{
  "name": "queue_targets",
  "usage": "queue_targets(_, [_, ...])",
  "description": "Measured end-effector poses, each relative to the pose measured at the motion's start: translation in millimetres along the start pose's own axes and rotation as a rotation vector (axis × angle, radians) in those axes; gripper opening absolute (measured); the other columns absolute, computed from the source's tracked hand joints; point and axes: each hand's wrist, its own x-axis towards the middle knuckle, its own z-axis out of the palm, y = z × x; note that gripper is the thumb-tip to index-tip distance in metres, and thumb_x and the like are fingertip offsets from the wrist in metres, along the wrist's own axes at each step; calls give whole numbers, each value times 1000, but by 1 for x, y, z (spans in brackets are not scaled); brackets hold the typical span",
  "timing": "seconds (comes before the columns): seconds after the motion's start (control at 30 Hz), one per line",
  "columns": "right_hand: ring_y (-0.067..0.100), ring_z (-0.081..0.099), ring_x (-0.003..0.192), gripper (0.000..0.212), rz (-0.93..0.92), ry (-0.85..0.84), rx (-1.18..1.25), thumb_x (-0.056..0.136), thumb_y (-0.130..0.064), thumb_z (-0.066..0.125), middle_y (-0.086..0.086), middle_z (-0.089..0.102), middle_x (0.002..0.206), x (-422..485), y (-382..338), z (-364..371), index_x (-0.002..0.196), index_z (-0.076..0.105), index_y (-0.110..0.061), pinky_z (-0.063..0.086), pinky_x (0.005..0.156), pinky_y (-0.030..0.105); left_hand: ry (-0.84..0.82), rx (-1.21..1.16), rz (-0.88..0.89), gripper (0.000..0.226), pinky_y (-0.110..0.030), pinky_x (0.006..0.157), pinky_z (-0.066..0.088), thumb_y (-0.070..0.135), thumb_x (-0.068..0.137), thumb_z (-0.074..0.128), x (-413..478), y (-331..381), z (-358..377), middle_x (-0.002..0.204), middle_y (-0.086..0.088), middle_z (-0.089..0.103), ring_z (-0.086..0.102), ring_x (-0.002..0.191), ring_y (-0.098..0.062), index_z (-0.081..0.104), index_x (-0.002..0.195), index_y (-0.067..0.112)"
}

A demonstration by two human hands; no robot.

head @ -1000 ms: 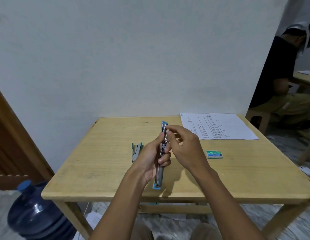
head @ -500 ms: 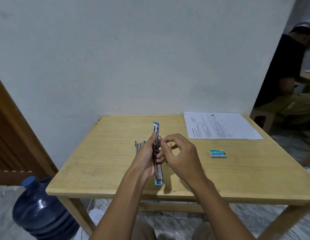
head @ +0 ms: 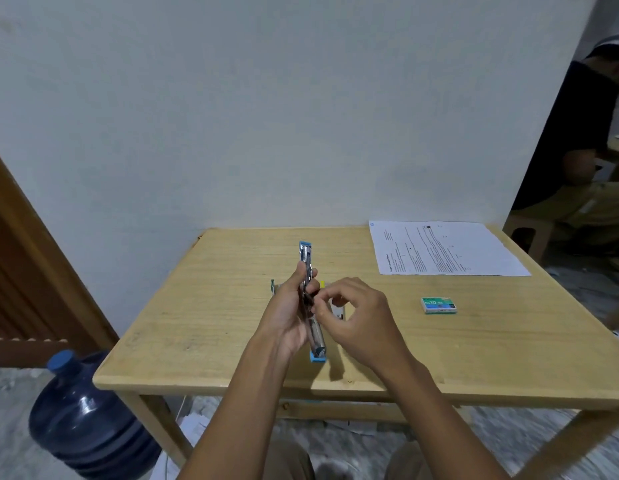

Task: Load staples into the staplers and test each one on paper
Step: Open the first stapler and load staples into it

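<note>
One blue stapler (head: 309,299) is gripped, opened, above the table (head: 474,355) by the left hand (head: 289,313) | loading step judged | right hand (head: 356,317) fingertips pinched at its channel; contents indiscernible | closing, then paper (head: 443,249) test, is called for.

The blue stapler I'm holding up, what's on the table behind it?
Behind the blue stapler and both hands lie a green stapler, left, and a yellow-tipped one, right. Hands cover most of each.

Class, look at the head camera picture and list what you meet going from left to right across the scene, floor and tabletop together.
Water bottle → green stapler lying on the table → blue stapler held in the left hand → right hand → staple box → seated person at the right edge.
</note>
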Motion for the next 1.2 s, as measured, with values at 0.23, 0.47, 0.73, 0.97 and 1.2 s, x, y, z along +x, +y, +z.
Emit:
queue_targets(0.23, [12, 60, 94, 31, 203, -19, -4, 97, -41, 53, -20, 60, 98, 14, 5, 1, 125, 63, -36, 52, 84, 36, -60, 66, -14, 45, -18, 40, 30, 38, 100, 50, -4, -7, 3, 52, 3, 35, 40, 41, -8, 74, 79, 6])
queue_targets(0.47, [11, 59, 99, 46, 236, -108, -118, 97, -55, 40, -18, 55, 105, 20, 0, 8, 137, 55, -38, 54, 81, 42, -45, 145, -10, 33, -20, 41, 32, 39, 99, 54, -8, -11, 2, 52, 3, 36, 38, 43, -7, 68, 87, 11])
queue_targets(0.73, [21, 66, 61, 27, 381, -40, 191, 101, -33, 52, -21, 62, 87, 20, -7, 5, 119, 69, -23, 59, 63, 43, -86, 139, 8, 31, -20, 42, 27, 38, 99, 52, -7, -11, 3, 52, 2, 38, 39, 44, -9, 62, 85, 12])
queue_targets(0.97, [27, 64, 53, 25, 455, 28, 288, 101, -32, 54, -20, 63, 77, 25, -15, 1, 103, 73, -17, 56, 52, 37, -95, 201, 28, 33, -22, 44, 26, 41, 98, 53, -3, -10, 2, 57, 2, 36, 40, 46, -9, 63, 78, 16])
queue_targets(1.2, [-2, 59, 58, 30, 530, 13, 355, 100, -32, 56, -4, 61, 100, 29, -18, -4, 84, 73, -12, 49, 59, 17, -87, 243, 36, 30, -20, 41, 29, 40, 100, 51, -3, -6, 0, 56, 2, 34, 40, 46, -9, 62, 89, 14])
